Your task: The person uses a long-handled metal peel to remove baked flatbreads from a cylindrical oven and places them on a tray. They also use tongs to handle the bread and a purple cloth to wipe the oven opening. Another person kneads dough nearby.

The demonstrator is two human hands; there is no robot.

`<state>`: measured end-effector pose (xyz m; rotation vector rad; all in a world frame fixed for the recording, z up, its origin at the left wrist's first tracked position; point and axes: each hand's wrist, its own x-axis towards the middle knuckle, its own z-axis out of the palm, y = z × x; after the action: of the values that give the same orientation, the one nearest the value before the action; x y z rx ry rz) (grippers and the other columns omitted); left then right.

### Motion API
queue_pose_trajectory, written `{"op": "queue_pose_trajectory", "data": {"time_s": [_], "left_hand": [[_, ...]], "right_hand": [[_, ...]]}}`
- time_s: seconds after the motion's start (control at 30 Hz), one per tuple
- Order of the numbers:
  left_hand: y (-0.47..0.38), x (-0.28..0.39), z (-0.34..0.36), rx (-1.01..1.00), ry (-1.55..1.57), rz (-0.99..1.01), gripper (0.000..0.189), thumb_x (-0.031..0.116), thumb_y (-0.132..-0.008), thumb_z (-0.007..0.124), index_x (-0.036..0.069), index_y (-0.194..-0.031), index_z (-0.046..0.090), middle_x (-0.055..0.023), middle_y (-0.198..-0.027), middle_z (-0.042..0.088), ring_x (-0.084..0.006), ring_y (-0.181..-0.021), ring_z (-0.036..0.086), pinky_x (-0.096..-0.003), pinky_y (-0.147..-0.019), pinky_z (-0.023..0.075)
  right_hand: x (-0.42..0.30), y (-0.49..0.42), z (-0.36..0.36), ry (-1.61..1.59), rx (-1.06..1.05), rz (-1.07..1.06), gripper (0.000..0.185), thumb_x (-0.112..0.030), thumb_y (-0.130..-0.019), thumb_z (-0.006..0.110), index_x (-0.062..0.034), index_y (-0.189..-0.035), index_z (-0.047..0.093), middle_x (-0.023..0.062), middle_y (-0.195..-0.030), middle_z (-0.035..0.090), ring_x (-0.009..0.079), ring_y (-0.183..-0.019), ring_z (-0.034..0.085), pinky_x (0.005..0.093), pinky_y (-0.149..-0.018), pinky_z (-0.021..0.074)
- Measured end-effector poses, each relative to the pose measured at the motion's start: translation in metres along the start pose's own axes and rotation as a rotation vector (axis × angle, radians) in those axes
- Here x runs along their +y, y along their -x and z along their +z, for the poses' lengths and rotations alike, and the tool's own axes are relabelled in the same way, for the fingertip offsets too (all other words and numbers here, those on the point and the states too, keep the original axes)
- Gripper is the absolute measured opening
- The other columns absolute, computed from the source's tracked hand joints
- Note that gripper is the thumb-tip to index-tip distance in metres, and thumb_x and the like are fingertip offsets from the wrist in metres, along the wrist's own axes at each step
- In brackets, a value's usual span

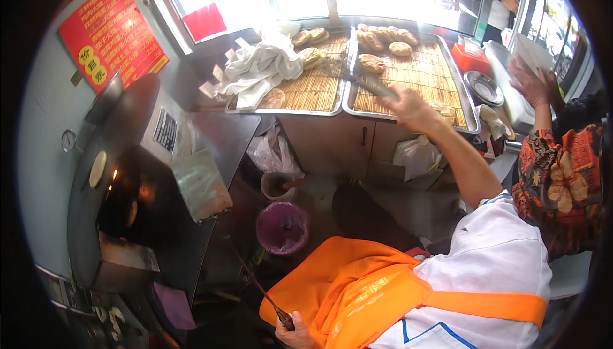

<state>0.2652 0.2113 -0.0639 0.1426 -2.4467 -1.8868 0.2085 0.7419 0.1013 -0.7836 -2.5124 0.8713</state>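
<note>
My right hand (412, 107) is closed on a metal utensil (376, 85), possibly tongs, above the inner edges of two metal trays (471, 121) lined with reed mats (424, 78). Round flatbreads (371, 63) lie towards the back of both trays. A white cloth (263, 69) covers part of the left tray. Low at the bottom, my left hand (293, 333) grips the dark handle (285, 319) of a thin metal rod. The rod runs up towards a square metal plate (202, 185) beside the oven; whether they join is hard to see.
At left, a round oven (84, 234) has a glowing opening and a pale flatbread (98, 169) on its rim. A purple bucket (282, 228) stands on the floor. Another person's hands (529, 81) hold white paper at right, near an orange box (470, 58) and stacked metal plates (483, 88).
</note>
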Motion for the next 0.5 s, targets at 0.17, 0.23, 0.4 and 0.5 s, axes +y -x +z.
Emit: {"op": "queue_pose_trajectory", "data": {"time_s": [0.17,0.23,0.4,0.5], "left_hand": [[-0.008,0.008,0.014,-0.128,-0.073,0.008,0.020,0.012,-0.090,0.072,0.005,-0.080,0.056,0.0032,-0.065,0.050,-0.0078,-0.054,0.046,-0.0286,-0.049,0.0353],[-0.010,0.010,0.018,-0.166,-0.101,0.009,0.020,0.012,-0.090,0.072,0.005,-0.080,0.056,0.0032,-0.065,0.050,-0.0079,-0.055,0.046,-0.0287,-0.049,0.0354],[-0.015,0.014,0.026,-0.214,-0.177,0.010,0.021,0.012,-0.090,0.072,0.005,-0.080,0.056,0.0031,-0.065,0.050,-0.0081,-0.055,0.046,-0.0291,-0.050,0.0357],[-0.019,0.018,0.034,-0.226,-0.233,0.009,0.021,0.013,-0.090,0.073,0.004,-0.080,0.056,0.0031,-0.065,0.050,-0.0083,-0.055,0.046,-0.0293,-0.050,0.0358]], "right_hand": [[0.095,-0.040,-0.078,0.534,0.106,0.383,0.068,-0.056,-0.095,0.066,0.0031,-0.128,0.061,0.0229,-0.111,0.074,0.0355,-0.104,0.072,0.0455,-0.092,0.0552],[0.125,-0.043,-0.090,0.641,0.105,0.430,0.069,-0.055,-0.094,0.067,0.0035,-0.130,0.061,0.0253,-0.121,0.072,0.0388,-0.113,0.069,0.0484,-0.099,0.0534],[0.139,-0.051,-0.086,0.617,-0.018,0.317,0.063,-0.052,-0.096,0.066,-0.0003,-0.131,0.063,0.0210,-0.111,0.070,0.0306,-0.100,0.071,0.0415,-0.082,0.0591],[0.107,-0.080,-0.071,0.004,-0.041,0.313,0.055,-0.046,-0.103,0.059,0.0008,-0.131,0.062,0.0140,-0.091,0.065,0.0192,-0.072,0.069,0.0319,-0.052,0.0561]]}}
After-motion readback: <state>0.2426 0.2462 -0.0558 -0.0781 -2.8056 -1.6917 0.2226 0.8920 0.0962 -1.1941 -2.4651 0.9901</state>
